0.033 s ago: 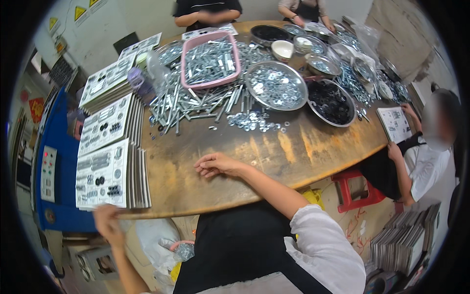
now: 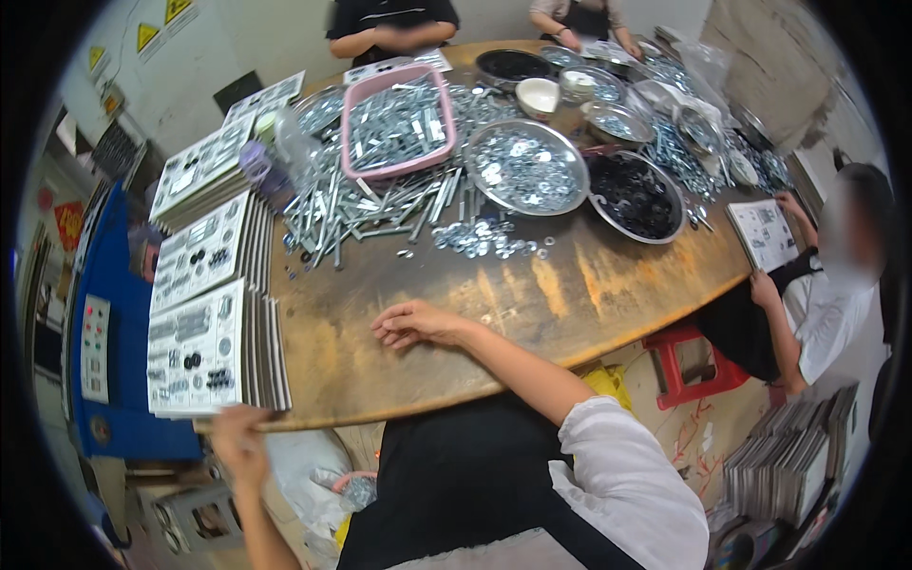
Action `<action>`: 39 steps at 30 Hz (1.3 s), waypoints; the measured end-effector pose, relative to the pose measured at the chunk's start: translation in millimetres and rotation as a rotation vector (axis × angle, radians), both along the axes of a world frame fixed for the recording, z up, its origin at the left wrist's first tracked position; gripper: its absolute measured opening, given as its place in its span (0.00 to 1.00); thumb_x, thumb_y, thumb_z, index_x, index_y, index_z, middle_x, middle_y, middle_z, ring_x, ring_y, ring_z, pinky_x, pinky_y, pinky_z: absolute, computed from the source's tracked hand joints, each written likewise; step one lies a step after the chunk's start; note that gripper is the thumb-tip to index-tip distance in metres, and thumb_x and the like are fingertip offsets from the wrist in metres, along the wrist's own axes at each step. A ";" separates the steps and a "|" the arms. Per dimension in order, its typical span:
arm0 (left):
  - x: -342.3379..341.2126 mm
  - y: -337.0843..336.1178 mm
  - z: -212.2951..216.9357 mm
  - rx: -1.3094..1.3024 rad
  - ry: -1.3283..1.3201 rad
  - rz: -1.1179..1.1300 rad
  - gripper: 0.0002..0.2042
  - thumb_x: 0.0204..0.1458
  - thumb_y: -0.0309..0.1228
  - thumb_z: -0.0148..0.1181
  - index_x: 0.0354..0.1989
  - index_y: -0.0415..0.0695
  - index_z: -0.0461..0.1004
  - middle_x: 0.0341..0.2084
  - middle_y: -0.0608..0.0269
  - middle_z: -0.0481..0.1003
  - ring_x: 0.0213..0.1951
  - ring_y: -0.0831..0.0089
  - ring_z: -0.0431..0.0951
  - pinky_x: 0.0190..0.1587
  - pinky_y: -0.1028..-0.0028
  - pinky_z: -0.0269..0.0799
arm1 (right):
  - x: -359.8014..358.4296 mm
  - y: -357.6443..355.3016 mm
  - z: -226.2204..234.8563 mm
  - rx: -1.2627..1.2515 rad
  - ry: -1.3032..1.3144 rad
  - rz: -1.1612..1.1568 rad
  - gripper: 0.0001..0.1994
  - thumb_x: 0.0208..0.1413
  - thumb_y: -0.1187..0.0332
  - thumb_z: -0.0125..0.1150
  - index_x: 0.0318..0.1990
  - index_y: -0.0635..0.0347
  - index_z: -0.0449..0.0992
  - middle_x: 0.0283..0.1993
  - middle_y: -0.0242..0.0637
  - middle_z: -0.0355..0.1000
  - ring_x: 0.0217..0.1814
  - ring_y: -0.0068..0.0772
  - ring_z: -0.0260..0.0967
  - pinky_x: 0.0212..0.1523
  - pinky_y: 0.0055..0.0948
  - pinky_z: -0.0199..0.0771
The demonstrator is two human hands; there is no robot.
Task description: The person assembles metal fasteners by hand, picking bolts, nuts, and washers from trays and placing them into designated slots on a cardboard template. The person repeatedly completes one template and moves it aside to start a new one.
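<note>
My left hand [image 2: 241,443] is smeared by motion just below the table's front left edge. It is close to the front corner of a stack of printed cards [image 2: 197,350] with metal parts and black rings on their faces. Whether the hand touches the stack or holds anything, I cannot tell. My right hand [image 2: 416,324] rests over the bare wooden table [image 2: 380,380], fingers loosely bent and apart, nothing visible in it. Beyond it lie loose washers [image 2: 489,237] and a heap of metal rods [image 2: 380,209].
A pink basket of metal pieces [image 2: 347,142], a steel bowl of washers [image 2: 527,166] and a bowl of black rings [image 2: 636,195] stand farther back. A co-worker at the right holds a printed card [image 2: 763,233]. A red stool [image 2: 693,370] stands by the table.
My left hand has moved a little to the right and down along the front of the card stack. The right hand stays about where it was. The whole view has shifted slightly.
</note>
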State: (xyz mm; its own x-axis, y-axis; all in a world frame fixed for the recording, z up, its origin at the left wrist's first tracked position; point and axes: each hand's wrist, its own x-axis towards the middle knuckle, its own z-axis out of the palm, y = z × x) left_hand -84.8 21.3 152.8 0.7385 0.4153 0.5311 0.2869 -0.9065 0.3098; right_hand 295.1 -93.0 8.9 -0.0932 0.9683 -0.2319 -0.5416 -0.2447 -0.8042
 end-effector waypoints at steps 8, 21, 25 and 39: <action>134.0 -80.3 -115.6 -0.268 0.255 -0.116 0.08 0.53 0.21 0.55 0.39 0.44 0.77 0.29 0.55 0.74 0.29 0.59 0.77 0.31 0.67 0.71 | 25.1 -12.6 3.4 0.232 0.229 0.019 0.15 0.61 0.64 0.57 0.52 0.61 0.75 0.46 0.34 0.75 0.41 0.22 0.74 0.43 0.24 0.78; 125.0 -80.7 -155.3 0.074 0.131 -0.104 0.11 0.46 0.22 0.50 0.37 0.41 0.76 0.23 0.53 0.73 0.22 0.54 0.73 0.25 0.64 0.68 | 15.2 -7.4 20.2 0.323 0.208 0.027 0.15 0.62 0.61 0.55 0.49 0.60 0.77 0.41 0.34 0.77 0.32 0.21 0.72 0.34 0.22 0.77; 127.3 -77.1 -157.8 0.199 0.104 -0.142 0.12 0.43 0.24 0.51 0.37 0.42 0.76 0.20 0.55 0.70 0.20 0.55 0.70 0.23 0.63 0.64 | 24.7 -12.5 22.8 0.342 -0.012 -0.048 0.14 0.63 0.63 0.54 0.49 0.61 0.77 0.42 0.36 0.77 0.35 0.21 0.74 0.35 0.24 0.78; 122.7 -84.7 -156.5 0.124 0.073 -0.131 0.11 0.45 0.24 0.50 0.37 0.41 0.76 0.20 0.54 0.69 0.21 0.56 0.70 0.25 0.63 0.65 | 115.9 -462.1 101.7 -0.528 -1.271 -1.842 0.13 0.61 0.78 0.49 0.51 0.66 0.74 0.48 0.47 0.75 0.46 0.35 0.75 0.45 0.27 0.74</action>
State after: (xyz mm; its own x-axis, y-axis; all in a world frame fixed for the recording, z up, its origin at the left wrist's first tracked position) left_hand 37.9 -63.4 -3.6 0.8205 0.2474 0.5154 0.1812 -0.9676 0.1761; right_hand 411.0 -555.1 110.7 0.8617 -0.3268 0.3882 0.2004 -0.4837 -0.8520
